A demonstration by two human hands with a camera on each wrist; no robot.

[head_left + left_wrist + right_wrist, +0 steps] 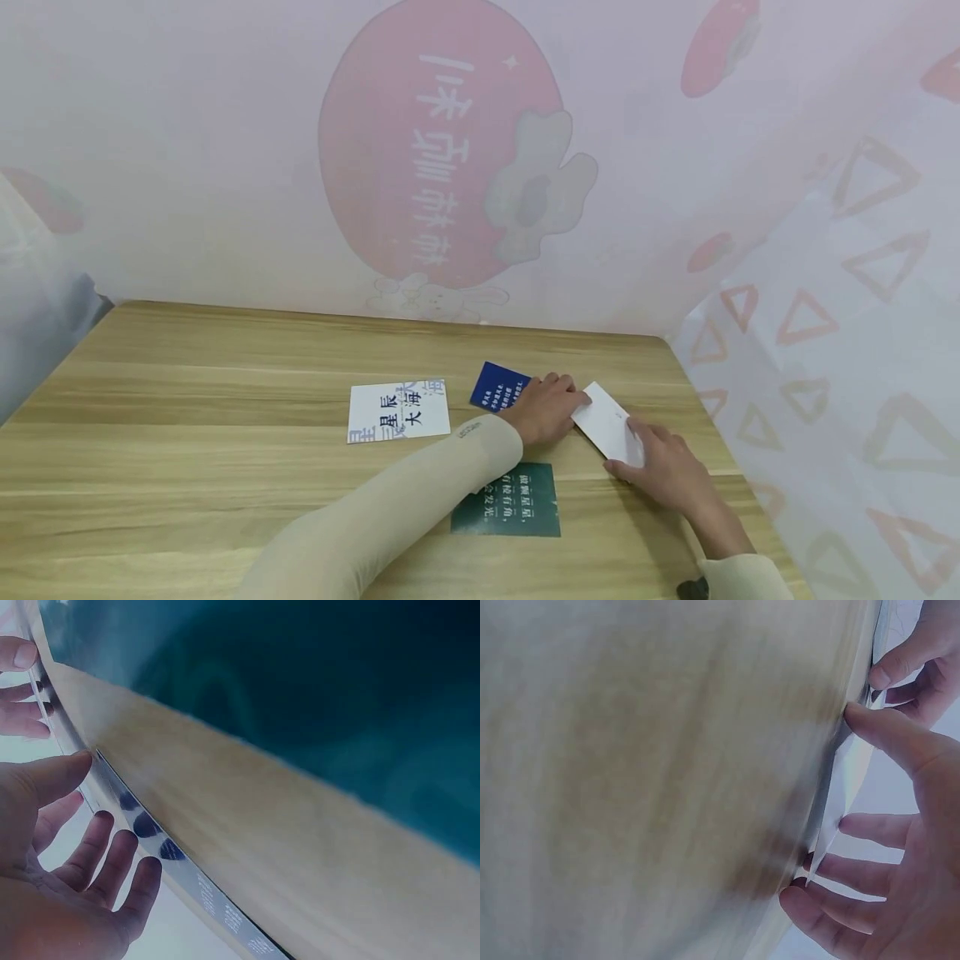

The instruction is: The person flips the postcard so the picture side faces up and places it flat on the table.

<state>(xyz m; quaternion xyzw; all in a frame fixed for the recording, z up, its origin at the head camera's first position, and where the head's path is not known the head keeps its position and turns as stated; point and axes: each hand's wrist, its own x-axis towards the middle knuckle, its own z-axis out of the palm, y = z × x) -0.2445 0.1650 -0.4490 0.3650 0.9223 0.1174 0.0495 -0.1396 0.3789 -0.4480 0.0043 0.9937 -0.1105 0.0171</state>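
A blank-looking white card (pixel 606 423) with a small faint mark lies slanted toward the right of the table, between both hands. My right hand (pixel 669 468) holds its near right end, with thumb and fingers at the edges. At the card's far left edge, my left hand (pixel 546 410) pinches it between thumb and index finger. The other left fingers are spread over a dark blue card (pixel 497 388) with white writing, hiding part of it. Below the left wrist is a green card (pixel 517 510) with white characters, partly covered by the sleeve.
A white card (pixel 397 412) with large black and lilac characters lies to the left on the wooden table (pixel 187 467). Pale printed curtains (pixel 637 208) stand along the table's back and right edges. A small dark object (pixel 692 589) shows at the right cuff.
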